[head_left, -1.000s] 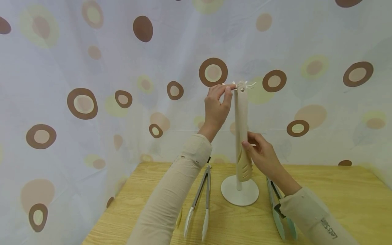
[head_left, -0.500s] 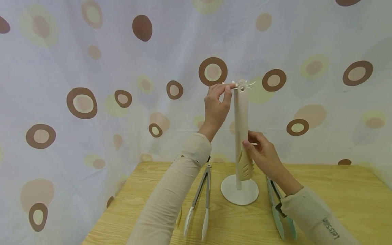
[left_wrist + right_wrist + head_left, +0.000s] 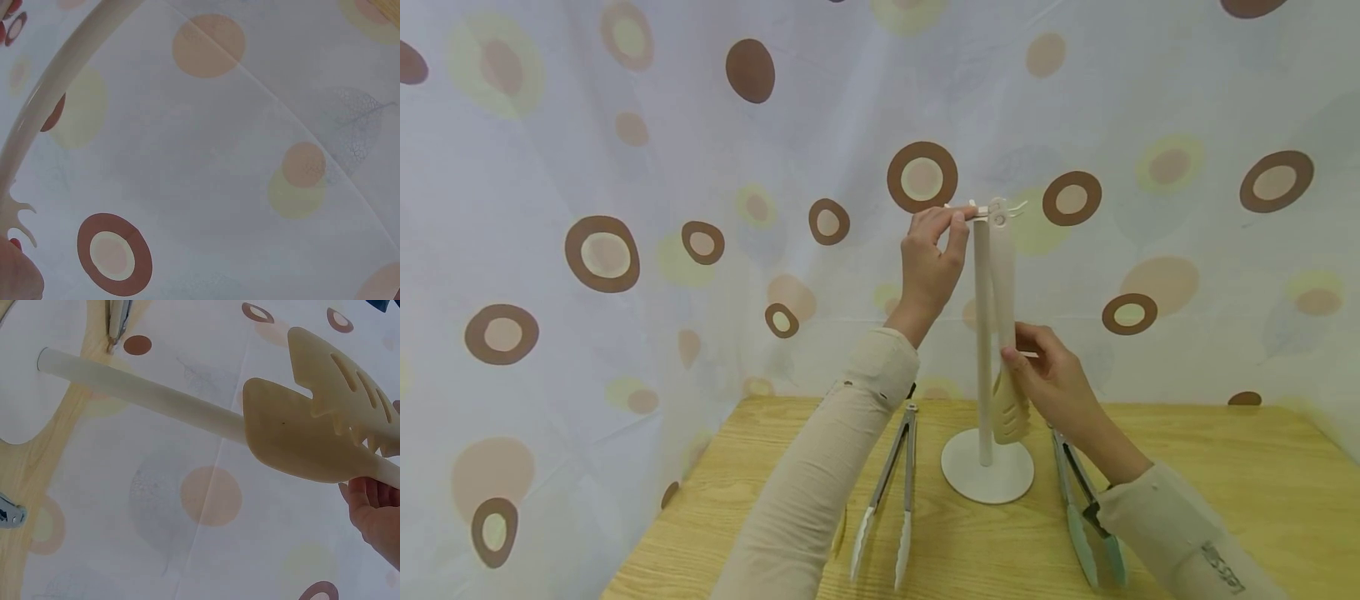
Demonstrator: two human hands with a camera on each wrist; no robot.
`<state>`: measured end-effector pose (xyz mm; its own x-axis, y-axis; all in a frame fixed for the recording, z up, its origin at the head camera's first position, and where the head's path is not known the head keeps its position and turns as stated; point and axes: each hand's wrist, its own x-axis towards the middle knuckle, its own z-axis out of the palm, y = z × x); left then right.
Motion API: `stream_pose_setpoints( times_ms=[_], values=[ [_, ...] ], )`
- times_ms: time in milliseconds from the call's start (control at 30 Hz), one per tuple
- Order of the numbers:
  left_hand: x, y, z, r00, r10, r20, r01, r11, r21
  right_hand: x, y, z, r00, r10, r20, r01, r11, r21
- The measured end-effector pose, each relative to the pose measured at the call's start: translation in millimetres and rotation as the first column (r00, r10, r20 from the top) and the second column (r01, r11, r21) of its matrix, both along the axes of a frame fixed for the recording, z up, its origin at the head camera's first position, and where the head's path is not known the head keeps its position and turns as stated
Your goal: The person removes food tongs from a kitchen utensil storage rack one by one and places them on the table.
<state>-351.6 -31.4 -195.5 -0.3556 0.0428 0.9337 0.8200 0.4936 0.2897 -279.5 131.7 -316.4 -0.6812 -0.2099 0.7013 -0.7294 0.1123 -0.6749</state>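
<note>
A white stand with a slim pole [image 3: 983,350], a round base and curved hooks [image 3: 1019,209] at its top stands on the table. At that top, my left hand [image 3: 931,258] pinches the hook piece between thumb and fingers. Cream kitchen tongs [image 3: 1002,292] hang upright beside the pole, their upper end at the hooks. My right hand [image 3: 1054,379] holds them low down, thumb in front and fingers behind. In the right wrist view, the tongs show one flat blade [image 3: 294,434] and one slotted, toothed blade [image 3: 344,381]. Whether a hook passes through their top is too small to tell.
Metal tongs with white tips [image 3: 905,533] lie left of the base on the wooden table [image 3: 1240,500]. Teal-tipped tongs [image 3: 1081,542] lie under the right forearm. Something yellow [image 3: 838,533] shows beside the left sleeve. A patterned curtain [image 3: 820,108] stands behind.
The cream tongs and my right hand have shifted slightly to the right, opening a gap between the tongs and the pole. My left hand stays at the stand's top.
</note>
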Motion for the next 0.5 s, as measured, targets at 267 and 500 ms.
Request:
stream_pose_setpoints(
  times_ms=[267,500],
  values=[
    [1.2,0.4,0.0,1.000,-0.002,-0.008,0.002,1.000,0.008,3.6,7,-0.9,0.999,-0.045,-0.021,0.045,0.999,-0.014],
    [1.8,0.4,-0.4,1.000,-0.007,-0.020,0.007,1.000,0.015,8.2,15,-1.6,0.997,-0.080,-0.013,0.080,0.997,0.001]
  ],
)
